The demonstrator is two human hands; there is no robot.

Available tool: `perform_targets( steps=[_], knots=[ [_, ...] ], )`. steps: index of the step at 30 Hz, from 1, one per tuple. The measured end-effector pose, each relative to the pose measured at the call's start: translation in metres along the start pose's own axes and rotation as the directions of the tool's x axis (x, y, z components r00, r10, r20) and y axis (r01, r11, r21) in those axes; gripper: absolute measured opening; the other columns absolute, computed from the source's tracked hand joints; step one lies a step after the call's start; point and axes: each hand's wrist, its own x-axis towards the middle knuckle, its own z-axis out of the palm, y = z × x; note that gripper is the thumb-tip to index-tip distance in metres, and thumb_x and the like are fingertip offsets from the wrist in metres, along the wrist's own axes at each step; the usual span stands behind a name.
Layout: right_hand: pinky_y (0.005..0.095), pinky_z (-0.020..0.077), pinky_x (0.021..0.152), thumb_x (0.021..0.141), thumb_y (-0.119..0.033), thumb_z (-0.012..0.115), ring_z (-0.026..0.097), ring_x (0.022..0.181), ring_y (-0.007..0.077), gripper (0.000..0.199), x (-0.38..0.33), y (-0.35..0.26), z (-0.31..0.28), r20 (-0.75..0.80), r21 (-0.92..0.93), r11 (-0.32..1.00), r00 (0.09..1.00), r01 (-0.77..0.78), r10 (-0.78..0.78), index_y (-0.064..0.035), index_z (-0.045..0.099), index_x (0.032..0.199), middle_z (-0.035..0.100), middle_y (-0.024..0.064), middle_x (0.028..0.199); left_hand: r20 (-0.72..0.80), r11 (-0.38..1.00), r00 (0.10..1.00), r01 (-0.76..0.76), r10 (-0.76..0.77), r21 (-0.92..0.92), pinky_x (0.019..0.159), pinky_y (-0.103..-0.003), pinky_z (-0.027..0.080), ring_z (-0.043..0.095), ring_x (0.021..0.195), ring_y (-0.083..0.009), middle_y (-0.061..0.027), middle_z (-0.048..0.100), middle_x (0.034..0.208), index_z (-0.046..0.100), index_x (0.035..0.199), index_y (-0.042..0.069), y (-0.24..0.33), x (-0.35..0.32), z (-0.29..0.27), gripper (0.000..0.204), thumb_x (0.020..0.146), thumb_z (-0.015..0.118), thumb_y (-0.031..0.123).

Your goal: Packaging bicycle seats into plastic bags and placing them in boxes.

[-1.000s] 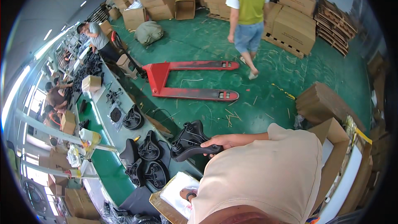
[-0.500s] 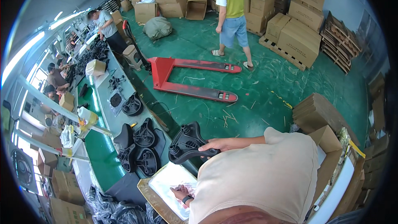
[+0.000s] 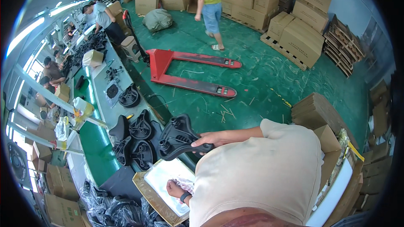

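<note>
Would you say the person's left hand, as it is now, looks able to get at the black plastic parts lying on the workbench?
Probably yes. The left hand rests on a clear bag in an open carton; the black parts lie just beyond it, with nothing between. The right hand grips another black part above them.

Right hand (image 3: 209, 138) grips black plastic part (image 3: 176, 136); left hand (image 3: 174, 188) on clear bag (image 3: 166, 176).

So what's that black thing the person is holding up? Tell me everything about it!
It is a black plastic part, moulded, with ribs and round holes on the side that shows, wide at one end and narrowing to a stem. The right hand grips that stem and holds the part tilted in the air above the green table. More black pieces like it lie on the table just beside it. Nothing else touches it.
</note>
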Motion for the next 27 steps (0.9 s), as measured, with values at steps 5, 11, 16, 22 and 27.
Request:
perform_targets(
  steps=[5,11,16,22,27],
  knots=[
    [0.0359,0.0689,0.081,0.100,-0.028,0.083,0.079,0.102,0.0238,0.058,0.017,0.001,0.015,0.140,0.062,0.998,0.990,-0.018,0.010,-0.0007,0.054,0.142,0.075,0.0164,0.121,0.272,0.986,0.951,0.162,-0.146,-0.039,0.083,-0.034,0.057,0.069,0.102,-0.0238,-0.0120,0.074,0.118,0.062,0.143,0.001,0.090,-0.057,0.046,0.043,0.103,0.073,0.012],
    [0.0430,0.0706,0.083,0.103,-0.017,0.080,0.083,0.093,0.0317,0.068,0.042,-0.003,0.042,0.381,0.106,0.943,0.889,-0.316,0.255,0.0047,0.042,0.155,0.078,0.0318,0.118,0.527,0.999,0.850,0.046,-0.026,-0.025,0.068,-0.028,0.052,0.062,0.070,-0.0094,-0.0001,0.070,0.079,0.077,0.097,-0.002,0.093,-0.087,0.089,0.021,0.106,0.074,0.018],
    [0.0382,0.0676,0.071,0.097,-0.016,0.086,0.079,0.079,0.0248,0.094,0.042,0.006,0.049,0.114,-0.060,0.972,0.966,-0.227,0.233,0.0083,0.025,0.164,0.078,0.0194,0.094,0.697,0.997,0.717,0.063,-0.013,-0.047,0.071,-0.029,0.056,0.070,0.078,-0.0114,-0.0072,0.079,0.093,0.078,0.105,-0.006,0.100,-0.086,0.081,0.019,0.110,0.069,0.010],
    [0.0357,0.0674,0.072,0.100,-0.023,0.083,0.079,0.079,0.0233,0.056,0.057,0.010,0.038,0.253,-0.006,0.946,0.915,-0.323,0.314,0.0052,0.056,0.141,0.080,0.0179,0.096,0.544,0.998,0.838,0.064,-0.045,-0.015,0.076,-0.029,0.054,0.064,0.083,-0.0097,-0.0049,0.078,0.093,0.081,0.115,-0.007,0.132,-0.114,0.054,0.025,0.109,0.072,0.016],
    [0.0322,0.0673,0.071,0.100,-0.023,0.082,0.079,0.081,0.0231,0.042,0.073,0.013,0.044,0.263,-0.054,0.928,0.892,-0.368,0.369,0.0032,0.069,0.129,0.080,0.0177,0.099,0.672,0.980,0.740,-0.112,-0.027,0.163,0.067,-0.027,0.046,0.057,0.074,-0.0073,-0.0012,0.073,0.083,0.080,0.107,-0.005,0.117,-0.101,0.056,0.023,0.108,0.072,0.016]
  ],
)
